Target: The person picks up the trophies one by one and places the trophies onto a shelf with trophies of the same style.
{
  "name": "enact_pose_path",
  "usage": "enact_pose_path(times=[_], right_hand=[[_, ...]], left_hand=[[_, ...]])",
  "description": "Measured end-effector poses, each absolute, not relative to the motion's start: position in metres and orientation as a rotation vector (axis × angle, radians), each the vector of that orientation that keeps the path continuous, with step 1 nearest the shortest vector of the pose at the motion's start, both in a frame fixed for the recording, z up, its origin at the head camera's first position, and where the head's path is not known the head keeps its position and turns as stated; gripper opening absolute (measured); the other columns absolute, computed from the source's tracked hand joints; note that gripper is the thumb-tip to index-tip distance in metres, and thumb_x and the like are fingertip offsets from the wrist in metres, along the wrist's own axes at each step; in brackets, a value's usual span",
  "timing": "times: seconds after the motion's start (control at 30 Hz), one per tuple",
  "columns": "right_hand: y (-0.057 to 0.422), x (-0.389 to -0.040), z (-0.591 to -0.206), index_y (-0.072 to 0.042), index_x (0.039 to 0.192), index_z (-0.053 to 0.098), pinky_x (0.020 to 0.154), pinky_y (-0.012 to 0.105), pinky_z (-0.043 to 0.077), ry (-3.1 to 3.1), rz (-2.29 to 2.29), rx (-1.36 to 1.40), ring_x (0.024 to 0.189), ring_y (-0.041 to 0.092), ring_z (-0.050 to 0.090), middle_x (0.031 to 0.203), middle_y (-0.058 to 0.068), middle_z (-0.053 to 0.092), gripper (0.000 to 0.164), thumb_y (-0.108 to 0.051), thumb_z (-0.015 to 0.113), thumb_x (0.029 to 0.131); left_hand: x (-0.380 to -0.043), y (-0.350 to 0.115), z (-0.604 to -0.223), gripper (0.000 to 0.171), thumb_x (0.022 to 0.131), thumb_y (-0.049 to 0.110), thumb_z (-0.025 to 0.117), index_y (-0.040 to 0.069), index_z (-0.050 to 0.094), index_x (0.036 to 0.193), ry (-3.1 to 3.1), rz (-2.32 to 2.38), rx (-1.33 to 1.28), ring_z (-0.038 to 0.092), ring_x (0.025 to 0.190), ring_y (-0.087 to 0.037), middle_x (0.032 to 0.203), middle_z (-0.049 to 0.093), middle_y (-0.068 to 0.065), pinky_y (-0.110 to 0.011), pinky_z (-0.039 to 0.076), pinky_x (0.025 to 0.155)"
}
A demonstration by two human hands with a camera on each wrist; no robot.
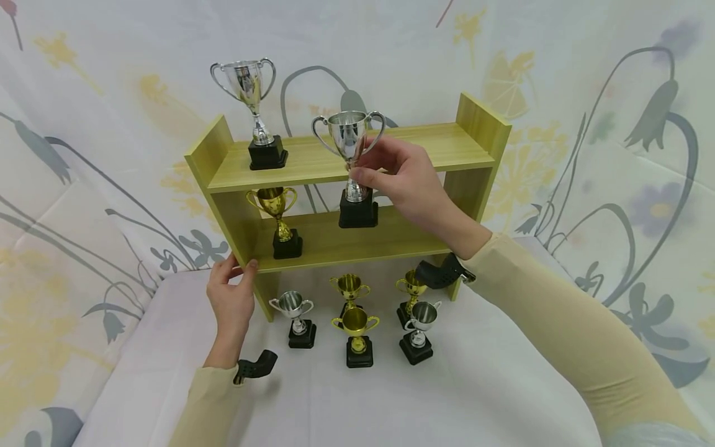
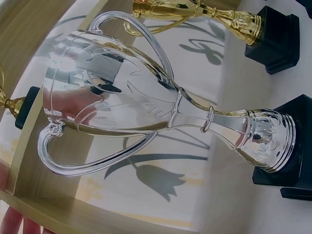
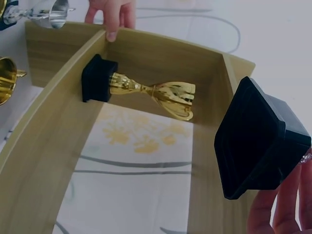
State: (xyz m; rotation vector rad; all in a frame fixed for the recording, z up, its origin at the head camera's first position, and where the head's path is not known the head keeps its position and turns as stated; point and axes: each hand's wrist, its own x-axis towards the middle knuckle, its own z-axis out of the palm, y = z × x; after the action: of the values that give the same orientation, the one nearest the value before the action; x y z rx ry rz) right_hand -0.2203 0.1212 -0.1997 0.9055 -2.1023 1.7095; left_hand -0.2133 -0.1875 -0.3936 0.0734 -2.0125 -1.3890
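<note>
A silver two-handled trophy cup [image 1: 349, 133] on a black base is in my right hand [image 1: 410, 180], pinched at its stem between thumb and fingers. It is held upright in front of the wooden shelf [image 1: 475, 139], its base overlapping the middle board in the head view. The right wrist view catches the underside of its black base [image 3: 251, 141]. My left hand [image 1: 230, 304] grips the shelf's lower left side, thumb at the front edge of the middle board. On the top board stands another silver trophy [image 1: 246, 84]; below it, a gold trophy [image 1: 274, 202] stands at the left of the middle board.
On the white table [image 1: 335, 410], under and in front of the shelf, stand a silver trophy [image 1: 292, 304] at left, gold trophies [image 1: 355, 320] in the middle, and gold [image 1: 412, 285] and silver [image 1: 422, 315] ones at right. A flower-patterned cloth [image 1: 586, 74] hangs behind.
</note>
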Motion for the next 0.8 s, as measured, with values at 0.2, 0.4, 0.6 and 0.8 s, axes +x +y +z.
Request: enact_pose_path(times=[0.2,0.4,0.6,0.8], right_hand=[[0.12,-0.22,-0.196,0.0,0.113,0.063,0.078,0.032,0.053,-2.094,1.731,0.916,0.09,0.024,0.064,0.101,0.011,0.07,0.021,-0.003,0.068,0.093],[0.117,-0.218,-0.186,-0.002,0.111,0.064,0.081,0.032,0.052,-2.082,1.798,0.919,0.092,0.026,0.064,0.104,0.013,0.07,0.019,-0.003,0.067,0.093],[0.115,-0.219,-0.175,-0.004,0.108,0.066,0.079,0.032,0.052,-2.045,1.869,0.906,0.092,0.028,0.062,0.102,0.012,0.068,0.015,-0.004,0.068,0.093],[0.111,-0.219,-0.166,-0.001,0.11,0.066,0.083,0.032,0.051,-2.025,1.879,0.894,0.094,0.026,0.062,0.103,0.013,0.068,0.016,-0.001,0.065,0.093]], left_hand=[[-0.212,-0.187,-0.392,0.038,0.094,0.012,0.068,0.007,0.065,0.132,-2.014,-1.394,0.068,0.053,0.093,-0.008,0.1,0.056,-0.005,-0.011,0.048,0.068],[-0.211,-0.187,-0.392,0.038,0.095,0.014,0.067,0.008,0.065,0.133,-2.028,-1.382,0.086,0.052,0.094,-0.009,0.101,0.056,-0.006,-0.01,0.047,0.069],[-0.211,-0.186,-0.39,0.039,0.095,0.015,0.066,0.009,0.064,0.134,-2.027,-1.39,0.077,0.052,0.094,-0.009,0.101,0.056,-0.007,-0.01,0.048,0.07],[-0.211,-0.186,-0.391,0.039,0.095,0.012,0.067,0.007,0.064,0.133,-2.012,-1.402,0.072,0.052,0.093,-0.008,0.1,0.056,-0.006,-0.01,0.048,0.069]])
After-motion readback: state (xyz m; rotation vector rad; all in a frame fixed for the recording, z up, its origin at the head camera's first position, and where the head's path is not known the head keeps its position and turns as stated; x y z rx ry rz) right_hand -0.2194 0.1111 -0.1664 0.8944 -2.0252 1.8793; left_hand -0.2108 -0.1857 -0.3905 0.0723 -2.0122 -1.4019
